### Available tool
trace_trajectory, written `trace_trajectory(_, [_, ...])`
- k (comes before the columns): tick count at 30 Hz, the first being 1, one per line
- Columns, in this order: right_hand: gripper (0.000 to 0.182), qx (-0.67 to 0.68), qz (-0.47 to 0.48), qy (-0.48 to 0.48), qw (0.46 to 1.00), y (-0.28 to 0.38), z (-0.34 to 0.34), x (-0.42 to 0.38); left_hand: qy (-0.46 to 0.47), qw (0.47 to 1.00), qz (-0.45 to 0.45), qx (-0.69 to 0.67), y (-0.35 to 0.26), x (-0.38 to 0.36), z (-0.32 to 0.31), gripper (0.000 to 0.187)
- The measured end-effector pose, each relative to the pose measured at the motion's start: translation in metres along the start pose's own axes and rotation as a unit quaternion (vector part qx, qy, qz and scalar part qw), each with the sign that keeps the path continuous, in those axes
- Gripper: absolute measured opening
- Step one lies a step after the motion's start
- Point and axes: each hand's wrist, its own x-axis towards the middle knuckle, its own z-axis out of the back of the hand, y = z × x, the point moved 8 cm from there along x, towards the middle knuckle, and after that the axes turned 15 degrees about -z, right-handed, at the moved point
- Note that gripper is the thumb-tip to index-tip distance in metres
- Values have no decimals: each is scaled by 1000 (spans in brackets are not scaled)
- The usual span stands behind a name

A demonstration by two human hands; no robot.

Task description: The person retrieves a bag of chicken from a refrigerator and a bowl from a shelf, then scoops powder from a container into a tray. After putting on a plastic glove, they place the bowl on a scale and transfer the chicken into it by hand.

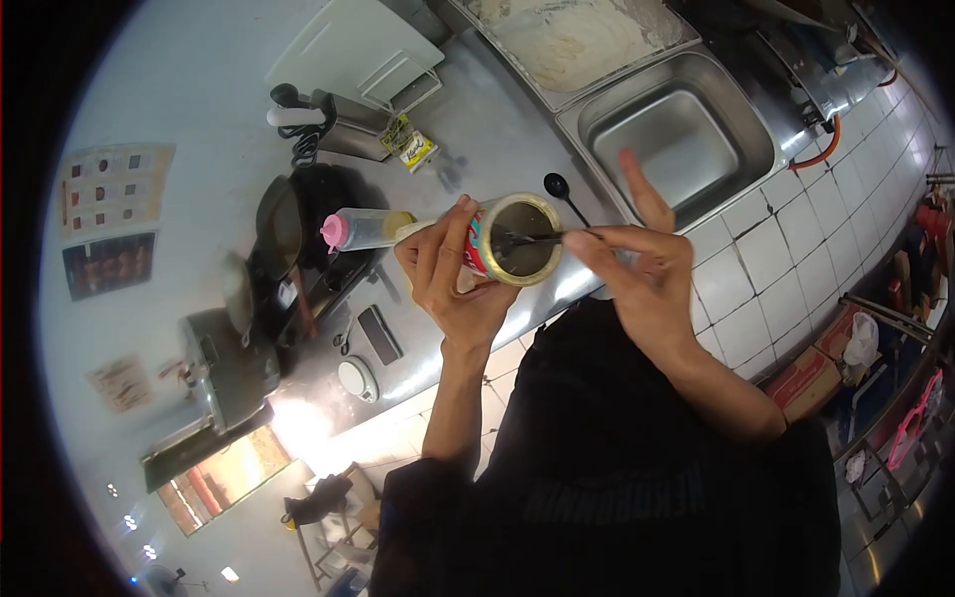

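My left hand [453, 274] is wrapped round an open jar [476, 242] with a red label and a gold-coloured rim, tilted so that its mouth faces the camera. Between the thumb and forefinger of my right hand [637, 264] is the handle of a dark utensil [537, 239], whose far end reaches inside the jar; its tip is hard to make out. One finger of that hand points upward. Behind my left hand a clear bottle with a pink cap [338, 231] lies on the steel counter [477, 119]. A black spoon [557, 187] rests just beyond the jar.
An empty steel pan [686, 129] and a tray of white powder [587, 45] stand at the top right. Toward the left are a utensil holder [353, 127], a yellow packet [410, 144], dark pans [288, 224], a phone [380, 333] and a round scale [358, 379].
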Motion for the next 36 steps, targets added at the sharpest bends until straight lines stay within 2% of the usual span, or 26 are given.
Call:
trace_trajectory(6, [11, 46, -21, -4, 999, -10, 44, 4, 9, 992, 68, -103, 1, -7, -33, 71])
trace_trajectory(7, [11, 80, -49, -2, 996, -17, 49, 5, 2, 991, 72, -117, -4, -4, -39, 71])
trace_trajectory(12, [12, 145, -106, 19, 983, -33, 67, 14, 25, 992, 51, -114, -19, 7, -59, 71])
trace_trajectory(15, [12, 191, -131, 19, 973, -36, 79, 19, 43, 988, 59, -133, -21, 4, -72, 70])
trace_trajectory(17, [12, 208, -141, 19, 968, -39, 88, 24, 53, 984, 94, -145, -20, 0, -79, 71])
trace_trajectory(21, [13, 183, -127, -4, 975, -40, 118, 44, 37, 982, 137, -128, -8, -12, -81, 68])
trace_trajectory(23, [14, 121, -76, -102, 984, -38, 149, 59, 13, 981, 154, -116, -3, -17, -77, 67])
trace_trajectory(24, [14, 115, -73, -99, 986, -42, 158, 69, -4, 981, 169, -100, 1, -20, -73, 67])
trace_trajectory(26, [16, -24, -12, -191, 981, -43, 183, 84, -2, 980, 179, -86, 2, -19, -65, 65])
trace_trajectory(27, [16, -71, -14, -207, 976, -47, 186, 90, -1, 980, 176, -91, 1, -16, -62, 67])
trace_trajectory(30, [17, -107, 15, -201, 974, -44, 183, 106, -17, 974, 200, -104, 7, -25, -57, 69])
trace_trajectory(36, [17, -66, 19, -189, 980, -56, 182, 143, -8, 970, 215, -110, 8, -30, -56, 69])
